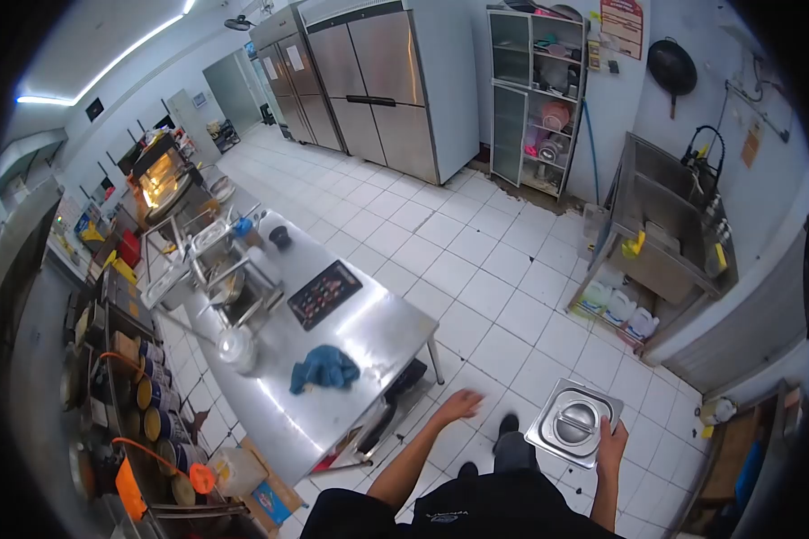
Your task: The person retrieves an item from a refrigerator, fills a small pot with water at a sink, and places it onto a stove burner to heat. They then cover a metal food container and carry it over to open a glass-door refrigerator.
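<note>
A square steel food pan lid (573,424) with a round recess and a handle bar across it is in my right hand (611,442). The thumb lies over its right edge and the other fingers are hidden beneath. Whether a pan sits under the lid cannot be seen. My left hand (459,406) hangs over the floor between the table and my body, slightly blurred, fingers stretched out and holding nothing. To its left, a blue cloth (325,369) lies crumpled on the steel table (404,325), in front of a black tray (324,295) with small pieces on it.
Metal racks and a white-lidded container (236,347) stand on the table. A steel sink (638,193) is at the right, with jugs (618,307) below. Tall steel fridges (368,90) and a shelf cabinet (535,99) line the back. Several tins (160,424) stand at the left.
</note>
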The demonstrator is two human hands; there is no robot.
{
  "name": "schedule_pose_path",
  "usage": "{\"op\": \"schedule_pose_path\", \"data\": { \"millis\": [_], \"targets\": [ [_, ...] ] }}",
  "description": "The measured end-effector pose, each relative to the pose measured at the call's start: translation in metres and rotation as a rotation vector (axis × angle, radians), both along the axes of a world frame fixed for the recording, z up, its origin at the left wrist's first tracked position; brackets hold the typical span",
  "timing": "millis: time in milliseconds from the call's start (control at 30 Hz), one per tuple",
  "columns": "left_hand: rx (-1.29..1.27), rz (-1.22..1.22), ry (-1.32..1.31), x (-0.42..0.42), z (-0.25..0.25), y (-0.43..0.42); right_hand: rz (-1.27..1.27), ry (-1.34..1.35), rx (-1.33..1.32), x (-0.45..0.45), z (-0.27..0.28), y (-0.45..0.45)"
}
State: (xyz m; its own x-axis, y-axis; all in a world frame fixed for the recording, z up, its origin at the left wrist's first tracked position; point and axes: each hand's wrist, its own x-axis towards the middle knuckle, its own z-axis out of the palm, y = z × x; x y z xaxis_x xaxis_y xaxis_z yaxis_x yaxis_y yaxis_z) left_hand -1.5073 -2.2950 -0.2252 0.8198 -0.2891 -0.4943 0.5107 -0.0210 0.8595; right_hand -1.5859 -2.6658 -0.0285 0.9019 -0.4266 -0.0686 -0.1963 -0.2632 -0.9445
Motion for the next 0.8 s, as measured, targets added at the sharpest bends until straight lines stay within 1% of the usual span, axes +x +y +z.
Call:
{"op": "schedule_pose_path", "data": {
  "millis": [33, 67, 100, 133, 167, 200, 233, 300, 367, 433, 467, 567, 633, 667, 700, 733, 767, 800],
  "targets": [
    [-0.025, -0.074, 0.011, 0.045, 0.063, -0.024, 0.005, 0.04, 0.083, 0.028, 0.005, 0.001],
    [-0.052, -0.148, 0.015, 0.086, 0.124, -0.045, 0.035, 0.026, 0.068, 0.064, 0.003, 0.005],
    [-0.049, -0.201, 0.002, 0.131, 0.142, -0.056, 0.064, 0.008, 0.053, 0.103, 0.002, 0.011],
    [-0.046, -0.256, 0.005, 0.165, 0.15, -0.064, 0.091, 0.008, 0.04, 0.138, 0.0, 0.016],
    [-0.05, -0.312, 0.031, 0.179, 0.15, -0.07, 0.208, 0.082, -0.048, 0.174, 0.003, 0.019],
    [-0.095, -0.303, -0.001, 0.201, 0.137, -0.069, 0.247, 0.131, -0.046, 0.21, -0.008, 0.02],
    [0.098, -0.255, 0.015, 0.229, 0.129, -0.065, 0.272, 0.147, -0.023, 0.259, -0.022, 0.036],
    [0.139, 0.019, -0.164, 0.257, 0.145, -0.045, 0.431, 0.054, 0.053, 0.344, -0.018, 0.072],
    [0.043, 0.266, -0.073, 0.292, 0.169, -0.016, 0.57, 0.193, 0.055, 0.43, -0.008, 0.113],
    [0.132, 0.433, -0.03, 0.338, 0.167, 0.014, 0.773, 0.048, -0.08, 0.512, 0.004, 0.162],
    [0.156, 0.498, -0.051, 0.367, 0.165, 0.03, 0.834, 0.021, -0.095, 0.551, 0.015, 0.189],
    [0.268, 0.678, -0.107, 0.435, 0.161, 0.082, 0.984, 0.182, -0.009, 0.66, 0.005, 0.262],
    [0.348, 0.774, -0.19, 0.491, 0.16, 0.111, 0.957, 0.182, -0.055, 0.714, -0.007, 0.309],
    [0.369, 0.814, -0.219, 0.523, 0.146, 0.128, 0.935, 0.195, -0.091, 0.733, -0.011, 0.323],
    [0.371, 0.842, -0.309, 0.559, 0.136, 0.145, 0.915, 0.163, -0.15, 0.78, -0.009, 0.338],
    [0.325, 0.792, -0.298, 0.598, 0.153, 0.166, 0.911, 0.187, -0.215, 0.812, -0.019, 0.348],
    [0.297, 0.735, -0.255, 0.618, 0.17, 0.187, 0.883, 0.24, -0.14, 0.824, -0.028, 0.351],
    [0.312, 0.735, -0.292, 0.648, 0.164, 0.203, 0.852, 0.248, -0.061, 0.854, -0.018, 0.37]
  ]
}}
